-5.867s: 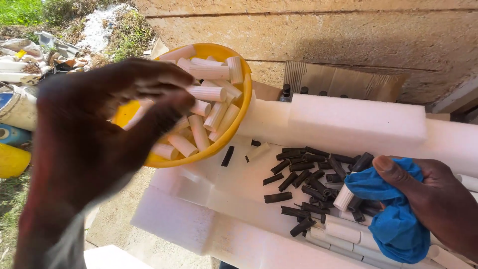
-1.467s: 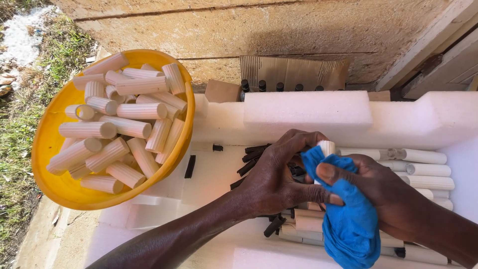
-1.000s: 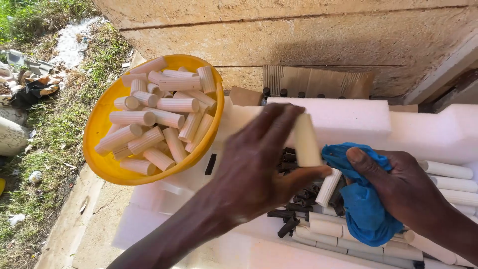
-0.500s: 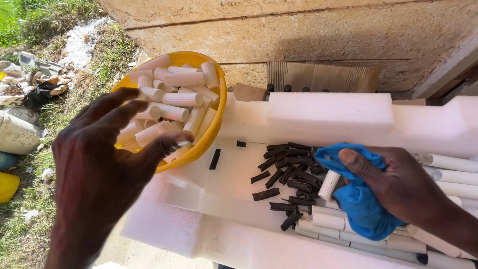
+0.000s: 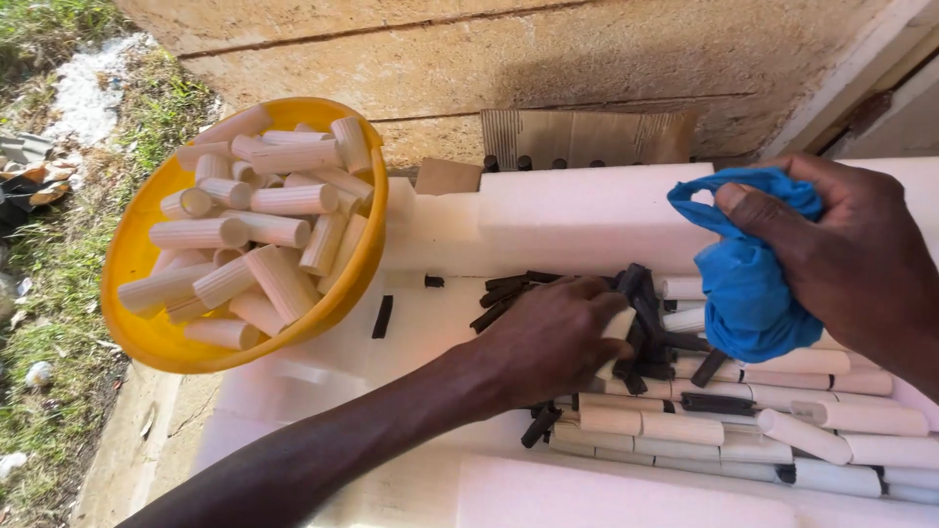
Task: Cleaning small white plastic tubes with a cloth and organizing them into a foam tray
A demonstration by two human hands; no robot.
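White foam tray (image 5: 587, 205) serves as worktop. Left hand (image 5: 558, 337) curls loosely over a pale cylinder (image 5: 618, 328) amid black pieces (image 5: 650, 337). Right hand (image 5: 841, 254) clutches a bunched blue cloth (image 5: 748, 284) just beside. Farther left, yellow bowl (image 5: 132, 259) holds cylinders; concrete wall (image 5: 548, 59) beyond.

This is an outdoor work spot set against a building, a makeshift yard workshop rather than an indoor room. Just beyond the left hand (image 5: 553, 337) rises a rough, sunlit plastered wall (image 5: 548, 59), with a scrap of corrugated cardboard (image 5: 587, 137) leaning on it. Far left of that hand lie grass (image 5: 59, 284) and scattered litter (image 5: 29, 181) on bare ground. Under both hands, white foam packing blocks (image 5: 587, 215) serve as the bench.
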